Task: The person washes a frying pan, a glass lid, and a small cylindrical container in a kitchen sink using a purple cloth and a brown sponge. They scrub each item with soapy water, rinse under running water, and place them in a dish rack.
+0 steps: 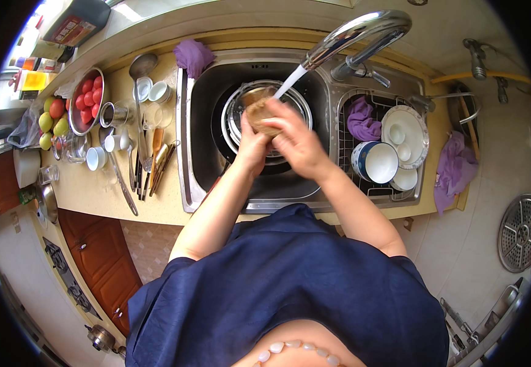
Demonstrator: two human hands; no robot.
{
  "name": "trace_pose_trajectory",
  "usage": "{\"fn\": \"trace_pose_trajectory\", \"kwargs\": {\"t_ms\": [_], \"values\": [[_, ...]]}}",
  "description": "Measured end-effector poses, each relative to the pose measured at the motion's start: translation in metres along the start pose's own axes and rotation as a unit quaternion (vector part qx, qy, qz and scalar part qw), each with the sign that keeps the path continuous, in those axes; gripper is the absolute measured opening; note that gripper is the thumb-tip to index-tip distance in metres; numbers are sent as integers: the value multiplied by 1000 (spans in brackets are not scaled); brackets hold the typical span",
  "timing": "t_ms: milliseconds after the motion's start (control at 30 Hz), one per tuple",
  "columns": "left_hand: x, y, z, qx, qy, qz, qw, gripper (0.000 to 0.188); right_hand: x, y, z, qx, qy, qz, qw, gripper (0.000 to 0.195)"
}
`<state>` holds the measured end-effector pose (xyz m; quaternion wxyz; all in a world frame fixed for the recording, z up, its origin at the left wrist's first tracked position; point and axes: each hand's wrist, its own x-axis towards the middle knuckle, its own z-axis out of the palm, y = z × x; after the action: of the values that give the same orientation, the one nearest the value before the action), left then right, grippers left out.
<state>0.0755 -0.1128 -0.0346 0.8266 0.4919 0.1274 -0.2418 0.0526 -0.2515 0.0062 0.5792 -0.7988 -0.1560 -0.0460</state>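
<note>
Water runs from the chrome faucet [354,34] onto a brownish item [260,114] between my hands, over the left basin of the steel sink [288,206]. My left hand [252,149] grips this item from below and the left; whether it is a bowl or a scrubbing pad, I cannot tell. Blurred by motion, my right hand [297,142] lies against its right side with fingers spread. Beneath both hands, round metal and glass vessels [309,108] sit inside a dark pan [217,133] in the basin.
Right basin: a wire rack [345,158] with a purple cloth [363,119], a blue-and-white bowl [381,162] and plates [415,133]. Left counter: cups [95,158], a ladle [143,65], utensils, a bowl of red tomatoes [93,98]. Another purple cloth [193,57] lies at the sink's back corner.
</note>
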Motion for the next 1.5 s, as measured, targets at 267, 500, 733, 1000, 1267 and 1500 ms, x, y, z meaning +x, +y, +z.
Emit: {"fn": "trace_pose_trajectory", "kwargs": {"t_ms": [267,500,733,1000,1267,1500], "values": [[-4,-12,10,116,6,122,986,86,13,23,22,-18,103,9,994,43],[-22,5,10,520,28,97,848,93,13,16,-4,-327,44,-3,944,32],[-22,9,7,499,112,140,848,73,2,3,3,-273,50,-60,959,31],[-22,12,7,475,66,272,834,69,11,31,1,-182,125,25,975,28],[-22,9,6,470,75,275,835,69,9,40,-2,-235,175,40,955,30],[0,-12,-9,302,130,241,913,71,10,20,11,-236,129,-91,959,35]]}}
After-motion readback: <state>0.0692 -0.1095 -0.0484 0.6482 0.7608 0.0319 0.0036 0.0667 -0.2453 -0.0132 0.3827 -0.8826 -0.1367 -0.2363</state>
